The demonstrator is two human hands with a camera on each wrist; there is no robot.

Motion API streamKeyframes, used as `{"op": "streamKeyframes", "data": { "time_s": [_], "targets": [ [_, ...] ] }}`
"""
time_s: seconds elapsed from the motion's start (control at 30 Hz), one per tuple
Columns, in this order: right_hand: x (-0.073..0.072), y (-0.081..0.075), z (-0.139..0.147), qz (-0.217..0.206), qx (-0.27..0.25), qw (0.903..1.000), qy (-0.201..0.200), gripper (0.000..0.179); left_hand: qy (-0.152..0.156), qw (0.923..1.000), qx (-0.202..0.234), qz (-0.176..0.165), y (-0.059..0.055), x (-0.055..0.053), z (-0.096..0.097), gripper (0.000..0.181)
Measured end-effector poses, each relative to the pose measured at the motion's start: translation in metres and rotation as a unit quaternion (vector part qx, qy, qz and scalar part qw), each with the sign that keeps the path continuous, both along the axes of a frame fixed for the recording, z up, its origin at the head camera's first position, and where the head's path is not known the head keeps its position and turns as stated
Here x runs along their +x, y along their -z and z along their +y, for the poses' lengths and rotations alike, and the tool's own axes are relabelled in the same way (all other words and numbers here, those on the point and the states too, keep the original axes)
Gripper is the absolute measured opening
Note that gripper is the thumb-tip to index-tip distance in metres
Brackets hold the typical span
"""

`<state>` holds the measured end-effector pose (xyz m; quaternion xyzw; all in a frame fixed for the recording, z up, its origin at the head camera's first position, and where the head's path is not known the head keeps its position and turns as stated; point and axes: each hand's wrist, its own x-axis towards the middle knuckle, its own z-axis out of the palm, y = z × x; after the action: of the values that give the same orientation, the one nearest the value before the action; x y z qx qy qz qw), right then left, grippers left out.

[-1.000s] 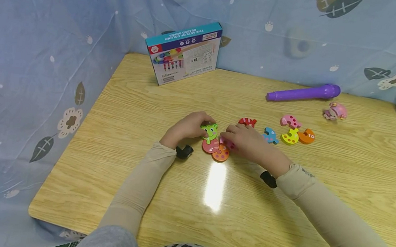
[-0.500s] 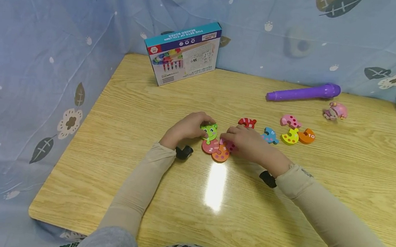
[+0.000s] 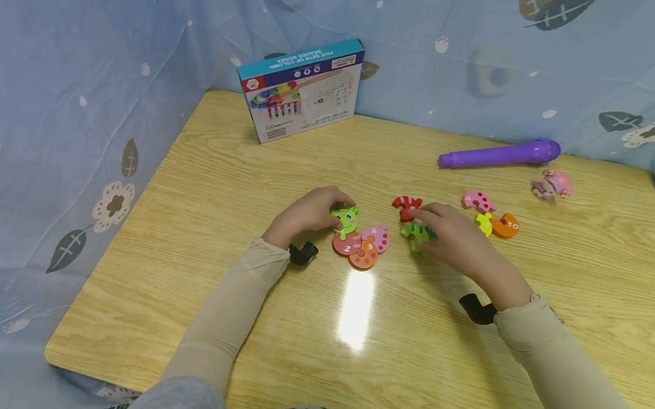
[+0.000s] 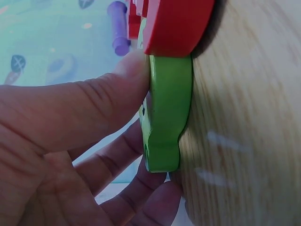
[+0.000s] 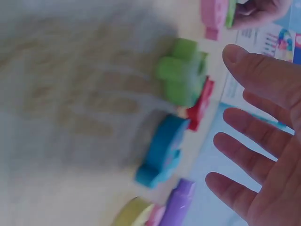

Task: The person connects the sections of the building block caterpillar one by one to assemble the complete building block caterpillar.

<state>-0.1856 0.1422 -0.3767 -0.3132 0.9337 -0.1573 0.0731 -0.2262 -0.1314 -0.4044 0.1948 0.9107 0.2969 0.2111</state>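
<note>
My left hand (image 3: 310, 213) pinches a green smiling puzzle piece (image 3: 346, 219), shaped like an animal head, with the thumb on its face and fingers at its far edge. Joined below it in a curve are a red piece (image 3: 346, 243) marked 2, an orange dotted piece (image 3: 364, 255) marked 3 and a pink piece (image 3: 380, 234) marked 4. My right hand (image 3: 460, 242) hovers with spread fingers over a green striped piece (image 3: 415, 236), holding nothing. Beside that lies a blue piece (image 5: 162, 148), mostly hidden by the hand in the head view. A red striped piece (image 3: 407, 205) touches neither hand.
Farther right lie a pink piece (image 3: 479, 201), a yellow piece (image 3: 483, 223) and an orange piece (image 3: 506, 225) marked 10. Behind them are a purple microphone-shaped stick (image 3: 498, 155) and a small pink figurine (image 3: 553, 185). A cardboard box (image 3: 303, 90) stands at the back against the curtain.
My right hand has left the pink piece marked 4 and moved right, over the green striped piece, uncovering the pink one. The left hand stays on the green face piece.
</note>
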Motion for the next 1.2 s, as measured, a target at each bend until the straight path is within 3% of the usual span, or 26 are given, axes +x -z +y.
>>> {"op": "streamKeyframes", "data": {
  "time_s": [0.1,0.33,0.63,0.8,1.03,1.2],
  "targets": [
    [0.004,0.007,0.007,-0.002,-0.003,1.0,0.003,0.056,-0.001,1.0,0.0,0.001,0.0,0.001,-0.001,0.046],
    [0.004,0.02,0.009,0.037,0.003,0.9992,-0.011,0.059,-0.004,1.0,0.002,-0.001,-0.001,0.001,-0.001,0.045],
    [0.002,0.023,-0.002,0.019,0.062,0.9978,0.016,0.057,0.004,1.0,-0.002,0.004,0.0,0.0,-0.001,0.045],
    [0.003,0.021,-0.006,0.019,0.055,0.9982,0.016,0.055,0.002,1.0,0.0,0.003,0.0,0.0,-0.001,0.046],
    [0.0,0.017,-0.015,0.048,0.009,0.9987,-0.018,0.052,-0.001,1.0,0.001,0.001,0.0,0.0,-0.001,0.046],
    [-0.003,0.014,-0.025,0.024,-0.002,0.9996,-0.014,0.053,-0.002,1.0,-0.002,0.0,0.0,0.0,0.0,0.045]
  ]
}}
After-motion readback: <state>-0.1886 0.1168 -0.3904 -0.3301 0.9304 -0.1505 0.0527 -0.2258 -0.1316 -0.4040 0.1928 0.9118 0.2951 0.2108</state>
